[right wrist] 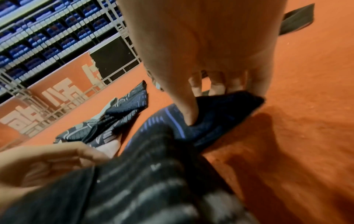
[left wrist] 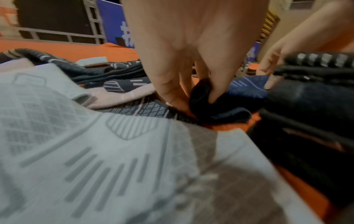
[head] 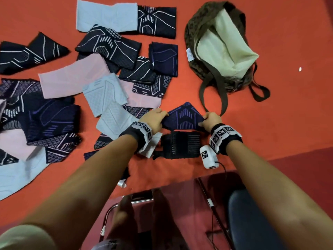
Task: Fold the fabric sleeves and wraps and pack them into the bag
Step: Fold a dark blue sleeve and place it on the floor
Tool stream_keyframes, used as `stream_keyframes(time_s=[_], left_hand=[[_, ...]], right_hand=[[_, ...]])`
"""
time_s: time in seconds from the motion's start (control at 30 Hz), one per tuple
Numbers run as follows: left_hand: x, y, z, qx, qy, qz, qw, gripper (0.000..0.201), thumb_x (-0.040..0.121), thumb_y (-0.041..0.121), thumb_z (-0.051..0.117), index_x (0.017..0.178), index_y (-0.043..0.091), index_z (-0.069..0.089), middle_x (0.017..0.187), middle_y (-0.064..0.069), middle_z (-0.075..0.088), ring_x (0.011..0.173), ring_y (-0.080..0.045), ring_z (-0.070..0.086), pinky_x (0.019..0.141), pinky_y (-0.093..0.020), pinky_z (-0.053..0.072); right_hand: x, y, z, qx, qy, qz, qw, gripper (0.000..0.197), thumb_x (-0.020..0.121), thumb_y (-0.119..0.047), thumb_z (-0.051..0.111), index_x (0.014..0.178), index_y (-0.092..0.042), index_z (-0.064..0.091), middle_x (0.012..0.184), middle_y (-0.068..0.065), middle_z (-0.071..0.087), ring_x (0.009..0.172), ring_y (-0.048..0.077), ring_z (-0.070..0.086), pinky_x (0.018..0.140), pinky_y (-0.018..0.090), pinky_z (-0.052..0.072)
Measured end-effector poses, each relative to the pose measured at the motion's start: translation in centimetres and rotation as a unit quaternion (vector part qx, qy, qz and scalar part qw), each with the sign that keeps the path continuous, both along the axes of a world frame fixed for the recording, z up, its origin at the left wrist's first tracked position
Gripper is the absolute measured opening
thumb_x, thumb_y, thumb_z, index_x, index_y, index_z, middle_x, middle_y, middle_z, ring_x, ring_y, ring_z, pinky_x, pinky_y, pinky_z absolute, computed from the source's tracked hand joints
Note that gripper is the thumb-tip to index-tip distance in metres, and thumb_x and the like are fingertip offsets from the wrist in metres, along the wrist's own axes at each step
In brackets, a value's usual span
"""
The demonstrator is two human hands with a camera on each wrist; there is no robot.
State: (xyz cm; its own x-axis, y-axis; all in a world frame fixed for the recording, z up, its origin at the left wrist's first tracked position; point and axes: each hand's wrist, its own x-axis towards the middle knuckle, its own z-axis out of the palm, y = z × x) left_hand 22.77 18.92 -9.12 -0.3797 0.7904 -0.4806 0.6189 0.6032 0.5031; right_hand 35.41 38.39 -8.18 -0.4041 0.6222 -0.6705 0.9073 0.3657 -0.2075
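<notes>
Left hand (head: 154,119) and right hand (head: 212,120), arms outstretched, each pinch an end of the navy sleeve (head: 183,117) between curled fingers

Light: even, warm, fairly bright from overhead.
Shadows: soft, beneath each hand (right wrist: 201,50).
Blur: wrist views smeared near lens.
Edges: wide-angle bending.

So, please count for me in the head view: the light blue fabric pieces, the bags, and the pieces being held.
Light blue fabric pieces: 4
Bag: 1
Held navy piece: 1
Total: 6
</notes>
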Motion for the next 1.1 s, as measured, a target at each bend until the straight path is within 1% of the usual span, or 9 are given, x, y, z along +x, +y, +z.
stream_keyframes(time_s=[0.13, 0.27, 0.4, 0.53, 0.67, 0.8, 0.87, 0.97, 1.1], left_hand=[[-1.3, 0.3, 1.8, 0.042, -0.009, 0.174, 0.984, 0.026, 0.090, 0.012, 0.050, 0.114, 0.009, 0.059, 0.111, -0.018, 0.064, 0.105, -0.033, 0.058, 0.086, -0.034, 0.042], [-2.9, 0.5, 4.6, 0.148, -0.109, 0.335, 0.924, 0.007, 0.088, 0.019, 0.058, 0.087, 0.013, 0.061, 0.085, -0.014, 0.062, 0.081, -0.023, 0.055, 0.081, -0.035, 0.044], [-4.2, 0.0, 7.8, 0.203, -0.203, 0.382, 0.879, 0.013, 0.083, 0.028, 0.058, 0.072, 0.024, 0.053, 0.074, -0.006, 0.054, 0.075, -0.020, 0.051, 0.081, -0.043, 0.050], [-5.1, -1.0, 11.6, 0.224, -0.214, 0.367, 0.877, 0.027, 0.094, 0.014, 0.051, 0.068, 0.018, 0.046, 0.067, -0.003, 0.044, 0.068, -0.015, 0.048, 0.073, -0.034, 0.053], [-5.6, -2.3, 15.7, 0.245, -0.266, 0.333, 0.871, 0.032, 0.096, 0.010, 0.050, 0.066, 0.016, 0.040, 0.065, -0.001, 0.036, 0.050, 0.003, 0.043, 0.058, -0.014, 0.047], [-6.2, -3.9, 19.5, 0.254, -0.307, 0.294, 0.869, 0.034, 0.094, 0.010, 0.054, 0.063, 0.016, 0.041, 0.062, 0.001, 0.042, 0.053, -0.004, 0.048, 0.058, -0.017, 0.046], [-6.7, -4.8, 21.0, 0.250, -0.305, 0.280, 0.875, 0.033, 0.092, 0.008, 0.056, 0.063, 0.015, 0.042, 0.063, 0.000, 0.042, 0.056, -0.007, 0.045, 0.058, -0.018, 0.042], [-7.4, -6.2, 22.9, 0.250, -0.288, 0.267, 0.885, 0.032, 0.090, 0.005, 0.058, 0.065, 0.015, 0.041, 0.063, -0.001, 0.039, 0.052, -0.004, 0.041, 0.051, -0.013, 0.035], [-8.1, -8.2, 24.9, 0.256, -0.267, 0.246, 0.896, 0.022, 0.091, 0.008, 0.058, 0.073, 0.013, 0.046, 0.070, -0.005, 0.044, 0.059, -0.008, 0.043, 0.051, -0.016, 0.035]], right_hand=[[-0.6, 0.3, 1.6, -0.043, 0.178, -0.076, 0.980, 0.013, 0.083, -0.008, 0.065, 0.082, -0.014, 0.052, 0.065, -0.001, 0.048, 0.064, 0.017, 0.051, 0.055, 0.019, 0.038], [-2.4, 0.5, 4.7, -0.162, 0.271, -0.096, 0.944, 0.039, 0.079, 0.001, 0.070, 0.115, -0.006, 0.058, 0.081, 0.007, 0.061, 0.061, 0.003, 0.055, 0.060, 0.012, 0.047], [-4.3, 0.0, 7.0, -0.137, 0.283, -0.067, 0.947, 0.034, 0.078, 0.010, 0.063, 0.111, 0.003, 0.063, 0.093, 0.018, 0.066, 0.067, 0.008, 0.058, 0.063, 0.008, 0.047], [-5.9, -0.8, 8.8, -0.089, 0.272, -0.037, 0.957, 0.032, 0.078, 0.003, 0.061, 0.109, -0.005, 0.066, 0.071, -0.002, 0.059, 0.062, 0.007, 0.053, 0.061, 0.014, 0.043], [-7.5, -2.8, 10.4, -0.116, 0.219, 0.068, 0.966, 0.079, 0.074, -0.028, 0.077, 0.141, -0.031, 0.037, 0.126, -0.003, 0.050, 0.113, 0.020, 0.053, 0.092, 0.037, 0.047], [-9.7, -5.3, 14.3, -0.147, 0.303, 0.169, 0.926, 0.091, 0.072, 0.005, 0.073, 0.147, -0.019, 0.028, 0.147, 0.010, 0.037, 0.134, 0.021, 0.036, 0.108, 0.026, 0.032], [-10.9, -6.0, 15.5, -0.145, 0.306, 0.195, 0.921, 0.087, 0.071, 0.005, 0.072, 0.145, -0.021, 0.033, 0.149, 0.012, 0.034, 0.138, 0.023, 0.032, 0.113, 0.033, 0.027], [-11.9, -7.2, 18.1, -0.139, 0.264, 0.242, 0.923, 0.062, 0.075, 0.003, 0.070, 0.131, -0.017, 0.052, 0.152, 0.012, 0.028, 0.141, 0.022, 0.024, 0.108, 0.022, 0.021], [-12.6, -9.2, 20.7, -0.185, 0.313, 0.259, 0.895, 0.035, 0.076, 0.008, 0.067, 0.107, -0.005, 0.060, 0.130, 0.013, 0.053, 0.120, 0.020, 0.048, 0.086, 0.011, 0.031]])
